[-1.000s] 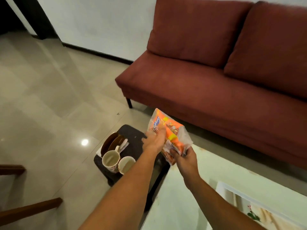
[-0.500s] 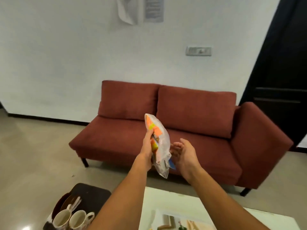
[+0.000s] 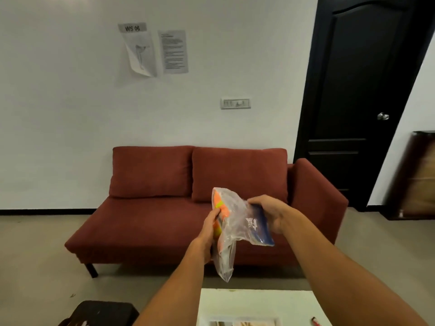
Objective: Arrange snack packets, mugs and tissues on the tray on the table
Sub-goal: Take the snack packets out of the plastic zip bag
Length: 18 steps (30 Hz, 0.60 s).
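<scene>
Left hand (image 3: 213, 228) grips the orange snack packet (image 3: 220, 208) inside a clear plastic bag (image 3: 231, 236), right hand (image 3: 266, 211) clamps the blue packet (image 3: 260, 225), both held above the white counter (image 3: 254, 302), before the red sofa (image 3: 164, 208).

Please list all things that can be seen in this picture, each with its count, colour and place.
clear plastic bag: 1, transparent, held in the air in front of the sofa
orange snack packet: 1, orange and yellow, inside the bag, left side
blue snack packet: 1, blue, at the bag's right side
sofa: 1, dark red, against the wall
door: 1, black, right, closed
papers: 2, white, on the wall
switch plate: 1, grey, on the wall
table: 1, white, bottom edge
dark stool: 1, black, bottom left
left hand: 1, gripping the bag
right hand: 1, gripping the blue snack packet
</scene>
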Available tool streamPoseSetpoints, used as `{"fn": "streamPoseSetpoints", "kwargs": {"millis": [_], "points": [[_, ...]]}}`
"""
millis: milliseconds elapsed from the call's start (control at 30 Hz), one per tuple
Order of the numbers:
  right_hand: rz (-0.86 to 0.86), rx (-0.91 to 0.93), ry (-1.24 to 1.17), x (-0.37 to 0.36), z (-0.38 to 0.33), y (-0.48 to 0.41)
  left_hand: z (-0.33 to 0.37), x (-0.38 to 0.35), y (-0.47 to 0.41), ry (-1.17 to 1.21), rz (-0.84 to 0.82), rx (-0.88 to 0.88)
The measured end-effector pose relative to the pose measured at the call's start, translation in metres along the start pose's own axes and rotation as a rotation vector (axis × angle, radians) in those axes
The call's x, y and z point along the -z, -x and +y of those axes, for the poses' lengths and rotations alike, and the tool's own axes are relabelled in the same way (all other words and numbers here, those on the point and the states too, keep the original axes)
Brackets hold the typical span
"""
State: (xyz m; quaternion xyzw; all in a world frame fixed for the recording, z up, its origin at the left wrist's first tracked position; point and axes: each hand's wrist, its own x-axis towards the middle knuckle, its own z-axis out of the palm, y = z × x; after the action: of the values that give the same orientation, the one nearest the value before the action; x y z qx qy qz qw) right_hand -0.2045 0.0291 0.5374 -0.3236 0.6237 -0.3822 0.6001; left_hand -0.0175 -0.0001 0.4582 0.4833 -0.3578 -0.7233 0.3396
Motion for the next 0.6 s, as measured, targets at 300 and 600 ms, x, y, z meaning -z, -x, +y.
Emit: {"fn": "streamPoseSetpoints", "kwargs": {"millis": [300, 600], "points": [[0.325, 0.513, 0.626, -0.032, -0.044, 0.019, 0.025, 0.016, 0.007, -0.632, 0.401, -0.074], [0.391, 0.503, 1.163, -0.08, -0.019, 0.026, 0.068, -0.014, 0.022, -0.432, 0.071, -0.194]]}}
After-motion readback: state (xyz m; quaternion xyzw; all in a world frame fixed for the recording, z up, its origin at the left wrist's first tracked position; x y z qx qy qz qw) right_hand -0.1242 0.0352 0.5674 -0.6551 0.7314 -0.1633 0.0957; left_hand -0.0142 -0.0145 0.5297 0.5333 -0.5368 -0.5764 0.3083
